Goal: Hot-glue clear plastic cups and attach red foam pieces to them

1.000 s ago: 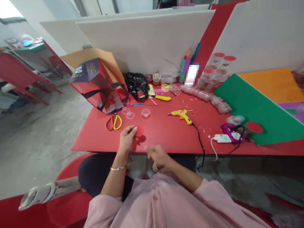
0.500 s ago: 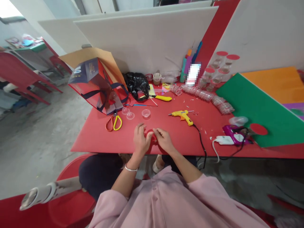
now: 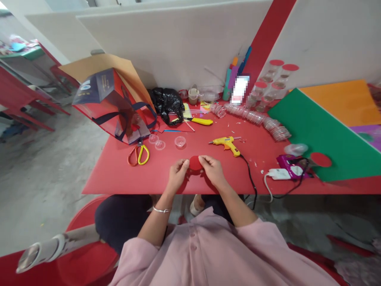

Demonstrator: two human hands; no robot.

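Observation:
Between my two hands is a flat red disc [image 3: 195, 163], its round face turned up toward me just above the red tabletop [image 3: 149, 180]. My left hand [image 3: 177, 174] pinches its left edge between thumb and fingers. On the opposite edge, my right hand [image 3: 212, 171] grips it the same way. Beyond the disc lies a small clear plastic cup [image 3: 180, 142], with clear domed pieces [image 3: 160, 144] to its left. A yellow glue gun [image 3: 225, 145] rests on its side to the right of my hands.
Scissors [image 3: 138, 155] with red and yellow handles lie at left, before a paper bag [image 3: 110, 103]. Farther back are a black plastic bag [image 3: 166, 105] and a yellow cutter [image 3: 202, 121]. Stacked clear cups [image 3: 253, 117] stretch right toward a green sheet [image 3: 321, 139]. A purple power strip [image 3: 290, 167] holds plugs.
The red disc, mostly covered by my fingers before, now shows its full face. My hands have moved apart to opposite edges, and the left fingers have closed. The view has shifted slightly.

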